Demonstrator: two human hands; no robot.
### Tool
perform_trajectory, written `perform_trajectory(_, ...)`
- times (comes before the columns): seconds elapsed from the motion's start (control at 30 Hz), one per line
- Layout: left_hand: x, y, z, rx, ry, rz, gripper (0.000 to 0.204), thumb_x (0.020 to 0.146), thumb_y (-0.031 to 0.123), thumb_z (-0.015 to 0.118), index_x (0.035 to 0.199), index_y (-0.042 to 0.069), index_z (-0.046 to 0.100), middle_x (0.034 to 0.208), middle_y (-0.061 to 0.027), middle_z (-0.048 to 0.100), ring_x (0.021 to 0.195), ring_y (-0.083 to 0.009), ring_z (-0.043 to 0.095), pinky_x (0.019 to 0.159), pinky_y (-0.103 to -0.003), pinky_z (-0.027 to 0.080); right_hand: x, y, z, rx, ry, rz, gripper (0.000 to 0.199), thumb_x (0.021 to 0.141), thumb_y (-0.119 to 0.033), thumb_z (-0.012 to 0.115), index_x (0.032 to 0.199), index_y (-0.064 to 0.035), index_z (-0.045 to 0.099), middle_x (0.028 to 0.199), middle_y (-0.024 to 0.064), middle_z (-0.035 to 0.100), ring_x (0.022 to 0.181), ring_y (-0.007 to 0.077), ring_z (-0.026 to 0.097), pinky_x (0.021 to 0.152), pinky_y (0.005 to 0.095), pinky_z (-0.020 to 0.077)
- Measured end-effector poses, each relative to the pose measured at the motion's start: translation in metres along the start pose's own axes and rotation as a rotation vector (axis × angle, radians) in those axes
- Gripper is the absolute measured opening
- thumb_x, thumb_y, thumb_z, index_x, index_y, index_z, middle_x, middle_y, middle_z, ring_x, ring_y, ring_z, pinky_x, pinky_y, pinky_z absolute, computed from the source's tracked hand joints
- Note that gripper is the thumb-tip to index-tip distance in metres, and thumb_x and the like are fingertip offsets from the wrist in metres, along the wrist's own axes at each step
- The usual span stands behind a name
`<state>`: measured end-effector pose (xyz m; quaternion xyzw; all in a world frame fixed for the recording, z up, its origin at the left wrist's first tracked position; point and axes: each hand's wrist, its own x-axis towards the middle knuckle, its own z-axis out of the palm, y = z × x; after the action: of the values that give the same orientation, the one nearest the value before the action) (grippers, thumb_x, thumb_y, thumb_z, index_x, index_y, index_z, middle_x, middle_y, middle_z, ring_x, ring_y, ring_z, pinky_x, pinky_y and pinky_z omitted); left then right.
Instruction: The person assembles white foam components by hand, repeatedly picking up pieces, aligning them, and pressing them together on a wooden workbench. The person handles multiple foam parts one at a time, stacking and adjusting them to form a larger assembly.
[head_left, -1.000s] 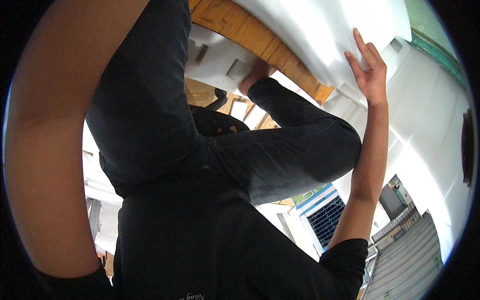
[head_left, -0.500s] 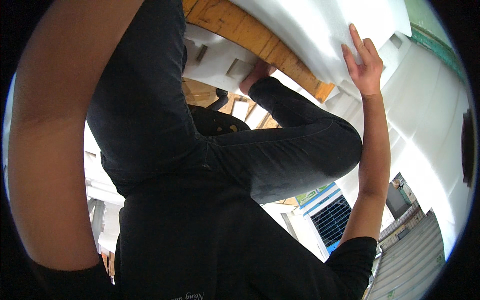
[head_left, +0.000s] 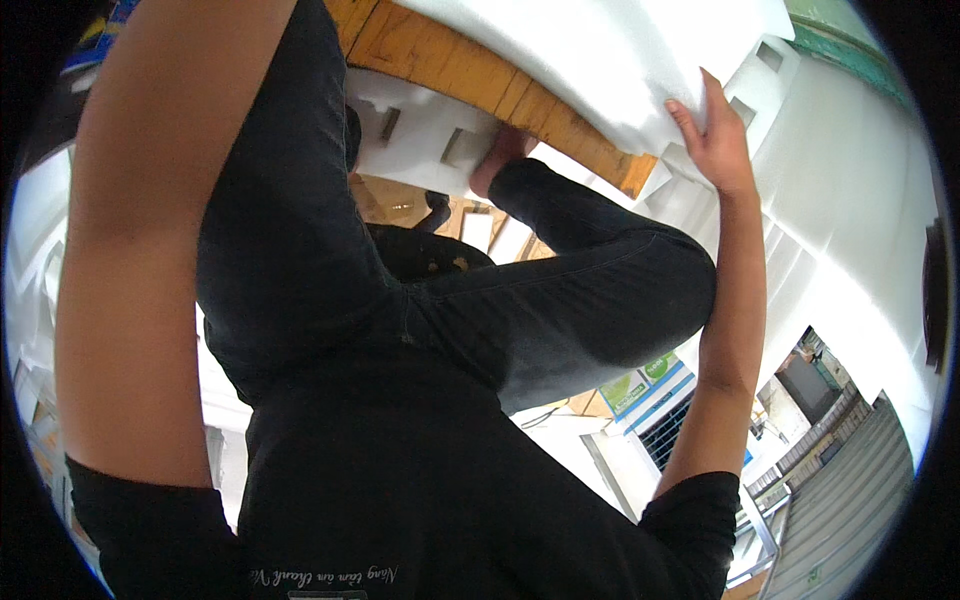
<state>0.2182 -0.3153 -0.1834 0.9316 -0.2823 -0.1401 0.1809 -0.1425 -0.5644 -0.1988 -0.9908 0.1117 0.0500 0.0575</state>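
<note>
My right hand (head_left: 722, 150) rests at the right edge of a large smooth white sheet (head_left: 600, 50), which looks like foam. Its thumb and forefinger are stretched and spread apart against that edge; the other fingers are mostly hidden. Under the sheet runs the edge of a wooden board (head_left: 470, 75). My left arm (head_left: 140, 260) reaches up past the top of the picture, so the left hand is out of sight.
My bent legs in dark trousers (head_left: 560, 290) lie below the board, with one bare foot (head_left: 495, 165) by white blocks with square recesses (head_left: 460, 147). White sheeting (head_left: 840, 200) stands at the right. A blue-framed grille (head_left: 665, 430) and corrugated metal (head_left: 840, 500) are lower right.
My right hand has shifted slightly down and left along the sheet's edge, and fewer of its fingers show. The view has turned a little, and the left arm appears farther right.
</note>
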Motion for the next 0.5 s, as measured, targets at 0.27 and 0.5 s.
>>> perform_trajectory(0.27, -0.041, 0.055, 0.023, 0.211, 0.074, 0.253, 0.093, 0.088, 0.079, 0.053, 0.159, 0.019, 0.043, 0.171, -0.0186, 0.020, 0.157, -0.0442, 0.012, 0.122, -0.072, 0.006, -0.002, 0.005, 0.006, -0.114, 0.079, -0.111, 0.053, 0.096, -0.033, 0.073, 0.129, 0.0044, 0.053, 0.103, 0.0289, 0.070, 0.091, 0.0447, 0.072, 0.079, 0.0472, 0.0590)
perform_trajectory(0.5, -0.055, 0.048, 0.034, 0.240, 0.114, 0.277, 0.112, 0.074, 0.096, 0.048, 0.159, 0.025, 0.043, 0.172, -0.0171, 0.014, 0.158, -0.0472, -0.001, 0.117, -0.079, 0.000, 0.004, -0.002, 0.005, -0.080, 0.096, -0.100, 0.052, 0.097, -0.033, 0.072, 0.129, 0.0032, 0.054, 0.103, 0.0285, 0.071, 0.092, 0.0436, 0.073, 0.079, 0.0465, 0.0594)
